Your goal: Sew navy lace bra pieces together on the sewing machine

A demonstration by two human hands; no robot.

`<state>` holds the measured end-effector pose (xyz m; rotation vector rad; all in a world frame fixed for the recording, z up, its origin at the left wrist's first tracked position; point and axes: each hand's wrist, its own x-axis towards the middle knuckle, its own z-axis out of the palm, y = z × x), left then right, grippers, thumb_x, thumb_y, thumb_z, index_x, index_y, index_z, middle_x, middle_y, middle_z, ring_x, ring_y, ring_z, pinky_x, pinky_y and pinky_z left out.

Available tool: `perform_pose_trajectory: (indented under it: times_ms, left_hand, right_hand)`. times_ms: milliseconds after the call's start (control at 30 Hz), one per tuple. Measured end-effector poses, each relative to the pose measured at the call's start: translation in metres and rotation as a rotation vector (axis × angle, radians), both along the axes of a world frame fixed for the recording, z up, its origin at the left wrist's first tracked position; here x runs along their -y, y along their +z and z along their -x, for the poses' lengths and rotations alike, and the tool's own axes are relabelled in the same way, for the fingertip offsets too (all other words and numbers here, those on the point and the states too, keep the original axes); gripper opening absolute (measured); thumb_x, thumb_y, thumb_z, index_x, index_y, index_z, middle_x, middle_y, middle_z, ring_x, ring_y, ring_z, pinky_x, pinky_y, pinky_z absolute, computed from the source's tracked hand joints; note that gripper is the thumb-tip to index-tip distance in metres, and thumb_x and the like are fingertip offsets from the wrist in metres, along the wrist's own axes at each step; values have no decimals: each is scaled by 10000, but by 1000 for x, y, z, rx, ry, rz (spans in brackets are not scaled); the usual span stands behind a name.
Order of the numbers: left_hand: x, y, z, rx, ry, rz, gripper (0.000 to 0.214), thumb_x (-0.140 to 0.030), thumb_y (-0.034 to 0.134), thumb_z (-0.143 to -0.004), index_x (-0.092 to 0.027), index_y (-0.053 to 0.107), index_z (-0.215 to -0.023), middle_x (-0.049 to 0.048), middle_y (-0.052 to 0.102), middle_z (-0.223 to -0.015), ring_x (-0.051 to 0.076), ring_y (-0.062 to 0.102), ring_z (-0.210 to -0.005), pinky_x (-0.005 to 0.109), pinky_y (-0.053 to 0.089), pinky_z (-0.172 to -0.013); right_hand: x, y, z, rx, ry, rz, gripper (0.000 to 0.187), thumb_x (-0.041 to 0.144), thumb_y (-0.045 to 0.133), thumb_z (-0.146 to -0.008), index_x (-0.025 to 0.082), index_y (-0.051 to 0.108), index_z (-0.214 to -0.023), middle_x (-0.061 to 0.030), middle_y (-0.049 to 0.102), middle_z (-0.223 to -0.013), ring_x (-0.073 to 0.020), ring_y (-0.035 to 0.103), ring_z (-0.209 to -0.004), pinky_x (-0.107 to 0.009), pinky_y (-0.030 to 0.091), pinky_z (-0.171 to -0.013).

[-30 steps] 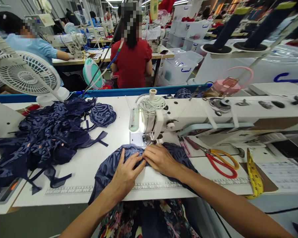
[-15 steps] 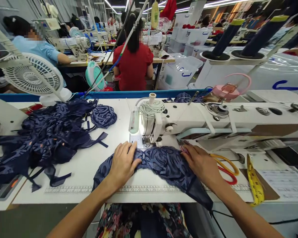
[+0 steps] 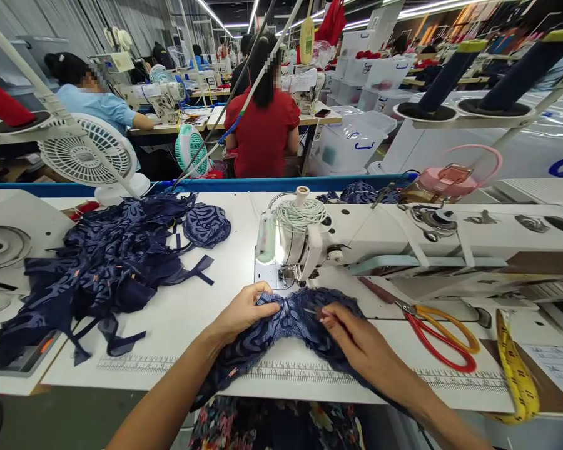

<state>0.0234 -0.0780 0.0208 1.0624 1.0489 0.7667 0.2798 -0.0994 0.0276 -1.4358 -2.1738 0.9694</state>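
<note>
A navy lace bra [image 3: 288,322] lies spread in front of the sewing machine's needle area [image 3: 288,275]. My left hand [image 3: 246,312] pinches the bra's upper edge, left of its centre, thumb on top. My right hand [image 3: 349,331] is closed over the right cup, holding a small pointed metal tool [image 3: 313,310]. The tool's tip points left toward the bra's centre; the rest of it is hidden in my fingers. To the right of that hand lie large scissors [image 3: 408,307] with red and orange handles.
Navy lace pieces [image 3: 117,262] are heaped at the left, near a white fan [image 3: 91,150]. A ruler strip [image 3: 309,372] runs along the table's front edge. A yellow tape measure [image 3: 516,369] hangs at the right. Two people sit at machines beyond.
My right hand has come left from beside the scissors onto the right cup, with the small tool now showing. My left hand has gone from lying flat to pinching the bra's edge.
</note>
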Motion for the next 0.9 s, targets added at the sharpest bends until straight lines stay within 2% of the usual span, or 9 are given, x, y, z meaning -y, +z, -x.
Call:
perform_pose_trajectory:
  times_ms: [167, 400, 567, 767, 900]
  left_hand:
    - [0, -3, 3, 199, -2, 166, 381, -337, 806, -697, -175, 504, -865, -13, 619, -785, 108, 579, -653, 230, 437, -637]
    - [-1, -5, 5, 222, 5, 203, 427, -347, 839, -654, -186, 500, -856, -36, 618, -743, 99, 577, -609, 212, 421, -596]
    - [0, -7, 6, 256, 26, 226, 441, -348, 847, -638, -185, 498, -853, -29, 623, -740, 101, 581, -600, 219, 428, -601]
    - [-1, -7, 6, 290, 32, 254, 477, -344, 875, -604, -185, 494, -843, -24, 628, -734, 108, 593, -603, 216, 426, -601]
    - [-1, -7, 6, 303, 28, 252, 472, -336, 877, -607, -181, 491, -832, -25, 624, -723, 99, 584, -595, 204, 415, -587]
  right_hand:
    - [-6, 7, 23, 79, 107, -14, 244, 440, 352, -1007, 258, 443, -872, 52, 513, -652, -153, 503, -565, -265, 348, -547]
    - [-9, 3, 28, 74, 189, -62, 230, 386, 359, -1015, 249, 442, -849, 58, 485, -630, -139, 466, -556, -258, 325, -547]
    - [-7, 2, 27, 71, 171, -56, 234, 404, 352, -1016, 255, 450, -866, 60, 463, -623, -143, 462, -551, -259, 325, -555]
    - [-7, 1, 31, 38, 194, -54, 227, 388, 348, -1018, 251, 444, -864, 49, 508, -661, -145, 485, -579, -255, 322, -548]
    - [-9, -3, 34, 33, 198, -49, 234, 397, 333, -1025, 252, 424, -865, 57, 458, -648, -141, 446, -569, -259, 317, -567]
